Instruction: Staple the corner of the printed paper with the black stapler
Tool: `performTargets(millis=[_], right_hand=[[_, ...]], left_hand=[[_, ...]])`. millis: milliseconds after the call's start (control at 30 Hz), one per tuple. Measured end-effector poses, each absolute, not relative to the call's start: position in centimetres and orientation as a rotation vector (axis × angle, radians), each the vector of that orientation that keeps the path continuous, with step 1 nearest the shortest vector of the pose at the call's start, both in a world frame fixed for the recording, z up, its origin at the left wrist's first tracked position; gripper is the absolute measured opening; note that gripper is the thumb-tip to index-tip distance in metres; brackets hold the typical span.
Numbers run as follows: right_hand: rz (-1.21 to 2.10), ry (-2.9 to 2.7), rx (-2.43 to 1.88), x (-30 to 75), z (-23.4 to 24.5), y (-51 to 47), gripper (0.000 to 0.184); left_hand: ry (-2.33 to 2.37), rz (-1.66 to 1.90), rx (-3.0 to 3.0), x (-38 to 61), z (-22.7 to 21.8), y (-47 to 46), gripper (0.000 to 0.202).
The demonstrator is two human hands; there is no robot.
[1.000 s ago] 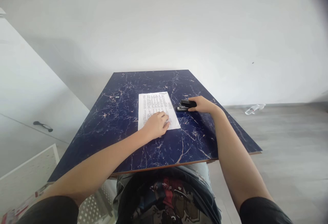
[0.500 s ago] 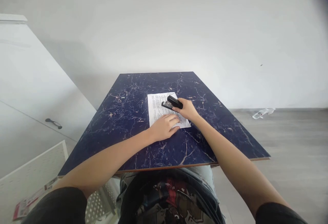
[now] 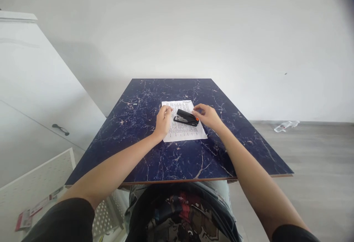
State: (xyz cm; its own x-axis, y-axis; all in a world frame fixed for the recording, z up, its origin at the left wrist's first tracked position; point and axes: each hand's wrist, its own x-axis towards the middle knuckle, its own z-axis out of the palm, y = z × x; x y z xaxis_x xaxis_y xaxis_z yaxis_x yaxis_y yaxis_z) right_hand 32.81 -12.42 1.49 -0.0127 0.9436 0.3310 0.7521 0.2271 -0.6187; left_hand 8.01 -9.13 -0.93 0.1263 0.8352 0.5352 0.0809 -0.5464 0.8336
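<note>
A black stapler (image 3: 186, 118) with an orange part at its rear lies on a printed sheet of paper (image 3: 182, 135), its jaw towards the left. My right hand (image 3: 208, 116) is at the stapler's rear end, thumb and forefinger bent with a gap between them. The fingertips are close to the stapler, and whether they touch it I cannot tell. My left hand (image 3: 163, 121) is over the paper's left edge, to the left of the stapler. Its fingers are loosely curled and apart from the thumb, with nothing visible in them.
The paper is on a dark blue marble-patterned table (image 3: 177, 166) that reaches the wall. A white cabinet (image 3: 35, 87) with a dark handle (image 3: 60, 129) stands at the left. At lower left is a white perforated panel (image 3: 35, 183). A clear plastic item (image 3: 286, 125) lies on the floor at right.
The stapler, earlier gripped in my right hand, now rests on the paper, with that hand's grip loosened. My left hand has lifted off the paper's lower part and moved up and left.
</note>
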Motion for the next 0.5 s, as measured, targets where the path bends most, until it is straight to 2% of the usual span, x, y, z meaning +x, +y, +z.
performTargets(millis=[167,267,500], right_hand=[[1.073,-1.477,-1.584,33.8,2.5,-13.4,0.039],[1.388,-1.36,-1.522,33.1,2.1,-13.5,0.042],[1.587,-1.046,-1.47,32.6,1.3,-13.1,0.04]], left_hand=[[0.843,1.417,1.36,8.3,-2.3,-7.6,0.025],[0.824,1.345,1.135,8.6,-2.7,-7.2,0.023],[0.839,1.267,1.026,8.6,-3.4,-6.6,0.026]])
